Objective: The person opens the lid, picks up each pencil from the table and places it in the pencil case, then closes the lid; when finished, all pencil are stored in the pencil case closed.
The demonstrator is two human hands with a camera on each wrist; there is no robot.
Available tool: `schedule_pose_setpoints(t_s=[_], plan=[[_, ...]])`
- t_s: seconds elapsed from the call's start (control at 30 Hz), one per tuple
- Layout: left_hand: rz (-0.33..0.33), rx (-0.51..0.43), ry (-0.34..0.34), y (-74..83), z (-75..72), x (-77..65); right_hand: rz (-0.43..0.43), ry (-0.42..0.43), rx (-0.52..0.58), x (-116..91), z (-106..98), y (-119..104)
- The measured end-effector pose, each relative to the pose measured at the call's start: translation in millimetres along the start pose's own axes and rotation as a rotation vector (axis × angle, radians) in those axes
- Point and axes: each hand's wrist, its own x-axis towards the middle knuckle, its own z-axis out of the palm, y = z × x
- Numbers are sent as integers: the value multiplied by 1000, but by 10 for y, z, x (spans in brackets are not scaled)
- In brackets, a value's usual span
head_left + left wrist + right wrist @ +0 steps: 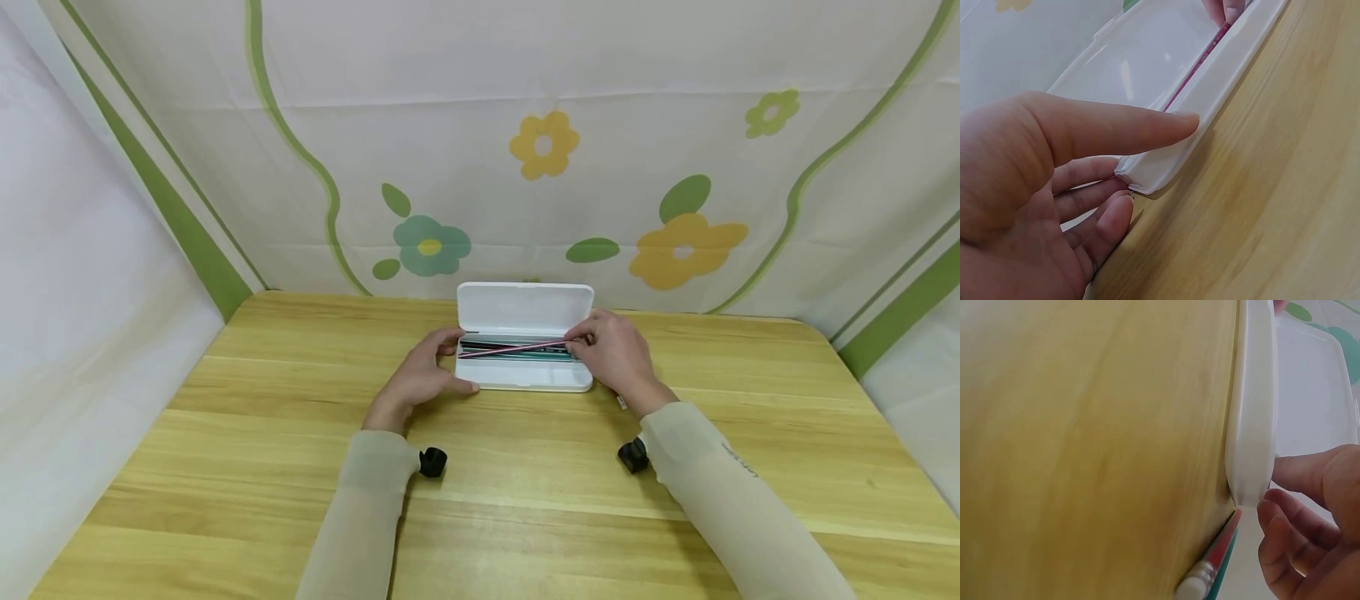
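A white pencil case (525, 377) lies with its lid (525, 307) raised, several dark and green pencils (540, 355) inside. My left hand (423, 372) holds the case's left end, with the thumb (1166, 127) along the front rim and the fingers (1085, 197) bent at the end wall. Between thumb and fingers, my right hand (617, 352) pinches the right end of a pink pencil (510, 348). That pencil slants across the others in the case. In the right wrist view its pinched end is hidden by the hand and case wall.
A pink pencil with a white eraser end (1196, 584) and a teal pencil (1224, 565) lie on the wooden table (525, 500) by the case's right end, mostly beneath my right wrist in the head view. Behind the case hangs a flowered cloth (480, 150).
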Motion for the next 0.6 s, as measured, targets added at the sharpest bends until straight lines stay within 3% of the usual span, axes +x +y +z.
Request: schedule_pose_setpoints(t_s=[0.23,0.6], plan=[[-3,0,11,0,-2,6,-18,-60,-18,4,13,10],[0,2,15,6,8,-3,-20,-80,-24,14,-13,21]])
